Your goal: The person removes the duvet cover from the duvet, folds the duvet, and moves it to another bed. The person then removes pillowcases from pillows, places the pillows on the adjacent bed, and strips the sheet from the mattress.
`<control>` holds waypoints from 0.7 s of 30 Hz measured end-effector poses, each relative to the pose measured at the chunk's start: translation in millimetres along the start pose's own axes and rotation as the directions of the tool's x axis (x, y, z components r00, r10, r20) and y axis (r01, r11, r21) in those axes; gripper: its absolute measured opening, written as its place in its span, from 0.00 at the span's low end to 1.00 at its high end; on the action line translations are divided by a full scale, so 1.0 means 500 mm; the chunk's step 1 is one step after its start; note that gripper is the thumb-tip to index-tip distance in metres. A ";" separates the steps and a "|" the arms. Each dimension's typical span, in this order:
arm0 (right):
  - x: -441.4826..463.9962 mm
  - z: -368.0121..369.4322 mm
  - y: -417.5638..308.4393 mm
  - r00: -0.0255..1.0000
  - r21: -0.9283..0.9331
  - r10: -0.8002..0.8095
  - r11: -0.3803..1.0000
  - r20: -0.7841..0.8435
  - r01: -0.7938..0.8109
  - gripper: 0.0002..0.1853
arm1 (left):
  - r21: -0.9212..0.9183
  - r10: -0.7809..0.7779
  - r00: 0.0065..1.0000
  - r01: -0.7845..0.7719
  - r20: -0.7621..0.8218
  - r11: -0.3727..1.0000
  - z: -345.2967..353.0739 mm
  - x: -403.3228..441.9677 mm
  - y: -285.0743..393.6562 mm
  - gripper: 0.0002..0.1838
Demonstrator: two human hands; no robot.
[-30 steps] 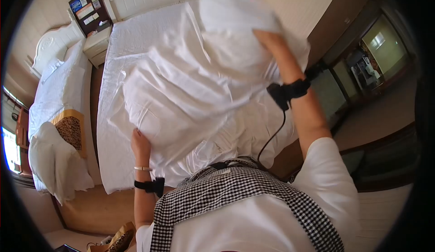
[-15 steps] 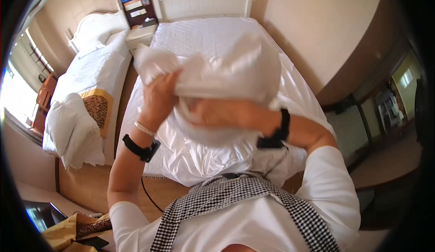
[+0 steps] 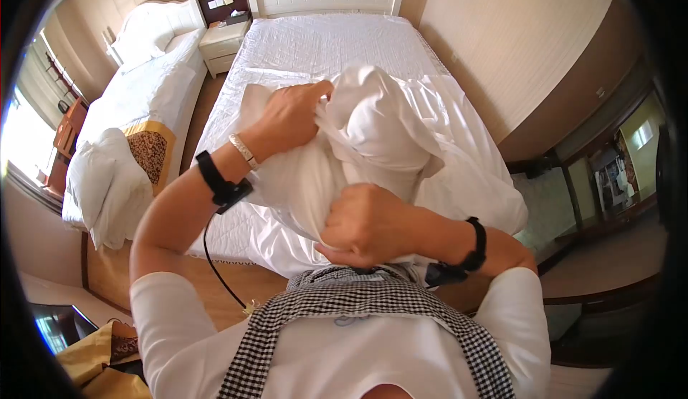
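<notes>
A bunched white piece of bed linen (image 3: pixel 387 126), perhaps a duvet cover, is raised above the near half of the large bed (image 3: pixel 322 40). My left hand (image 3: pixel 290 116) grips its upper left part, fingers curled into the folds. Lower and closer to my body, my right hand (image 3: pixel 365 220) is closed in a fist around the linen's near edge. Between the two hands the fabric hangs in loose folds. More of the white cloth (image 3: pixel 473 184) spreads over the bed to the right.
A second bed (image 3: pixel 154 91) with a patterned runner (image 3: pixel 150 155) and a heaped white duvet (image 3: pixel 111 184) stands at left. Between the beds is a nightstand (image 3: pixel 223 44). A black cable (image 3: pixel 218 270) hangs by my left side. The wall (image 3: pixel 516 55) rises at right.
The linen has turned and bunched up between my hands. My left hand has moved up and right; my right hand has come down nearer my body, gripping the cloth's edge.
</notes>
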State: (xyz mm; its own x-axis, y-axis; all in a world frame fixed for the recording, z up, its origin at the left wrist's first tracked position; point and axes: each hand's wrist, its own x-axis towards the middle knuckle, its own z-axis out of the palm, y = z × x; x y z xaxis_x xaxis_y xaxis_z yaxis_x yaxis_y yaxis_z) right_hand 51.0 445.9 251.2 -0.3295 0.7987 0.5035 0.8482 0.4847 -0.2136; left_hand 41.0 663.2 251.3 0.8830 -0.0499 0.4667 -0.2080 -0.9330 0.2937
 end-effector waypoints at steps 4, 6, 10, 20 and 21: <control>-0.018 0.001 -0.037 1.000 0.078 -0.020 0.997 0.023 0.019 0.14 | -0.085 -0.170 0.984 0.174 0.050 0.981 0.048 0.034 -0.025 0.18; -0.021 0.007 -0.059 0.995 0.097 -0.056 0.994 0.077 0.048 0.12 | -0.116 -0.173 0.981 0.163 -0.086 0.980 0.092 0.032 -0.075 0.18; -0.026 0.009 -0.111 0.989 0.074 -0.149 0.986 0.025 0.146 0.09 | 0.096 -0.553 0.832 0.555 -0.052 0.826 0.138 -0.033 -0.369 0.12; -0.043 -0.155 0.121 0.843 -0.275 0.317 0.844 -0.434 -0.459 0.20 | -0.570 -0.182 0.982 0.122 -0.050 0.813 0.055 -0.147 -0.040 0.28; -0.047 -0.157 0.132 0.776 -0.157 0.411 0.829 -0.478 -0.536 0.21 | -0.343 -0.169 0.970 0.222 0.177 0.913 0.069 -0.150 -0.050 0.27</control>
State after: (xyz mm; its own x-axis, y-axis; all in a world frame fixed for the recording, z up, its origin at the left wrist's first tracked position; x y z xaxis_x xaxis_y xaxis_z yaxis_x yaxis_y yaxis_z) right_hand 147.4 430.9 291.1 0.2913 0.6486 0.7032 0.9453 -0.0824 -0.3156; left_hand -5.4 677.8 180.2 0.9659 0.0459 0.2549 -0.1384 -0.7404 0.6578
